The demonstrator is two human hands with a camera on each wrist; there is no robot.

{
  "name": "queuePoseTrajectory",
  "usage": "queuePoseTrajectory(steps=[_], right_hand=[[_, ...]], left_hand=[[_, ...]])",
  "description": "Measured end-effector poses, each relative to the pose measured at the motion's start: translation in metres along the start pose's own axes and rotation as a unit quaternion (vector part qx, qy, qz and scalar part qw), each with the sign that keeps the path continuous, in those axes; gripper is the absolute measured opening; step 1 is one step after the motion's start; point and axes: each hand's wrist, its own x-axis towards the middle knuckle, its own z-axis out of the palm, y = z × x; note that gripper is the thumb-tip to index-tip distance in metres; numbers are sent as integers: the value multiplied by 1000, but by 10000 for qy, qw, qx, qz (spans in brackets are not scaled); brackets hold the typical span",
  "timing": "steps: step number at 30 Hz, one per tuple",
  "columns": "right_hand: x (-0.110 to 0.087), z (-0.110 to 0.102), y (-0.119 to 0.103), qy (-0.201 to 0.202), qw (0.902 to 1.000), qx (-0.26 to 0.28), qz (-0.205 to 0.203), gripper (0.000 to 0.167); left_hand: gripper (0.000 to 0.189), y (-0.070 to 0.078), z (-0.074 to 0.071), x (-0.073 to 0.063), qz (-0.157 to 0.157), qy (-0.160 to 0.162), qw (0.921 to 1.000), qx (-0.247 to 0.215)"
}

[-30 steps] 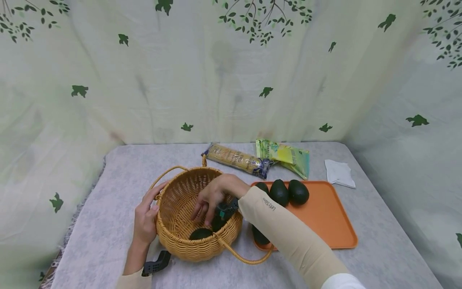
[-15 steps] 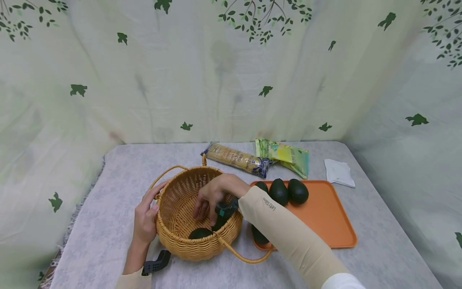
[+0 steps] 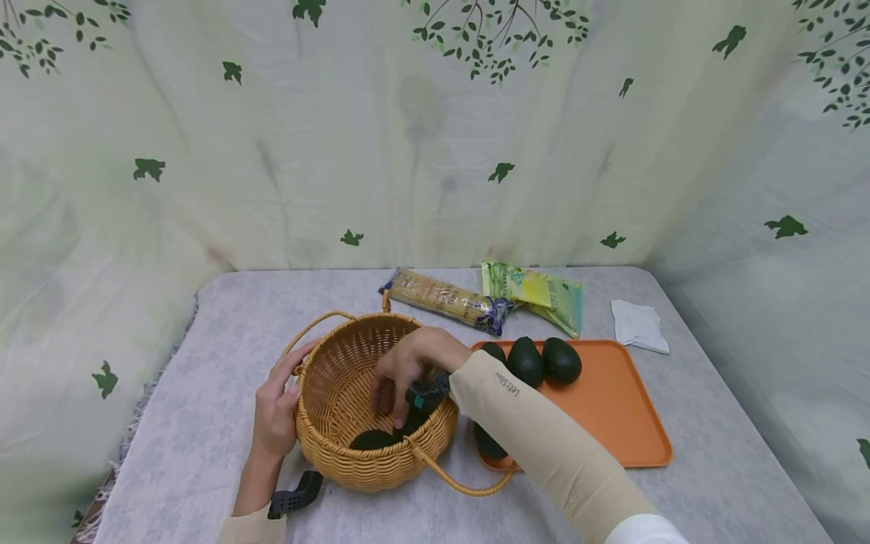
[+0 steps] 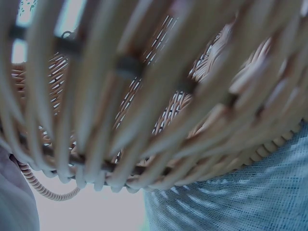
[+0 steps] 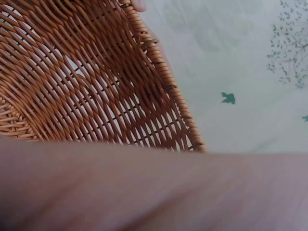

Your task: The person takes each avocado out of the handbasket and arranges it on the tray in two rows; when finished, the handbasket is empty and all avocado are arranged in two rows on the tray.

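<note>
My left hand (image 3: 275, 412) holds the left side of a round wicker basket (image 3: 367, 472), fingers along the rim and thumb against the outer wall. Through the left wrist view, the basket's weave (image 4: 130, 115) fills most of the picture. Reaching down inside, my right hand (image 3: 401, 374) has its fingers curled at a dark green avocado (image 3: 409, 425), partly hidden beneath the hand and wrist camera. Beside it on the basket floor lies another avocado (image 3: 372, 440). The right wrist view shows the basket's inner wall (image 5: 96, 82) above blurred skin; the right fingers are hidden there.
Right of the basket, an orange tray (image 3: 612, 408) bears several avocados (image 3: 561, 361), some partly covered by my right sleeve. Behind lie a long noodle packet (image 3: 442, 298) and a green-yellow bag (image 3: 537, 295). A white packet (image 3: 639, 325) lies at right. One basket handle (image 3: 469, 491) overlaps the tray corner.
Inside the basket, my right fingers have curled in and shifted slightly right. The visible avocado on the floor has slid a little left. My left hand stays at the rim.
</note>
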Motion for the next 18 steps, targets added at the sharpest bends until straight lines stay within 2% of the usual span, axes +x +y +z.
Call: queuePoseTrajectory(steps=[3,8,12,18], right_hand=[[0,1,2,-27,9985,471,-289,55],[-1,3,3,-130,9890,1356,-581,49],[-1,3,3,-52,9927,1081,-532,49],[0,2,1,-21,9991,425,-86,53]], left_hand=[[53,0,0,0,8,10,10000,-13],[53,0,0,0,29,8,10000,-46],[53,-1,0,0,24,14,10000,-56],[54,-1,0,0,-4,-10,10000,-10]])
